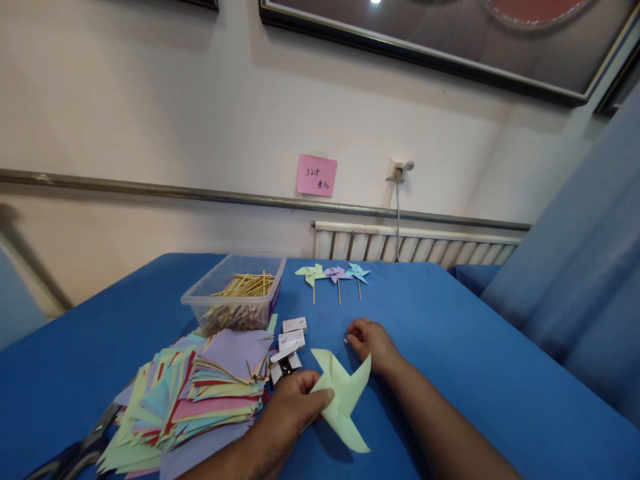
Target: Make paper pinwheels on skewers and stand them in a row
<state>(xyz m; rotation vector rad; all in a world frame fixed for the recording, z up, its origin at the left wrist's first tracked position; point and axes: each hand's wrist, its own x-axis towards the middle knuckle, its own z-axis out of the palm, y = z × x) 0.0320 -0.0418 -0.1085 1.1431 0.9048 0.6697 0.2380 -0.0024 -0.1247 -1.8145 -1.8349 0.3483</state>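
My left hand pinches a pale green paper pinwheel between thumb and fingers, its curved blades facing up and to the right. Just beyond it, my right hand is closed in a pinch, with a small shiny metal pin at its fingertips. The pin is apart from the paper. Near my left hand lie small white boxes, the closest one open with dark shiny bits inside. Further back, three finished pinwheels in green, purple and blue lie on wooden sticks.
Stacks of coloured paper spread on the left, with black-handled scissors beside them. Behind stands a clear plastic tub of wooden sticks. A blue cloth covers the table. A radiator lines the wall.
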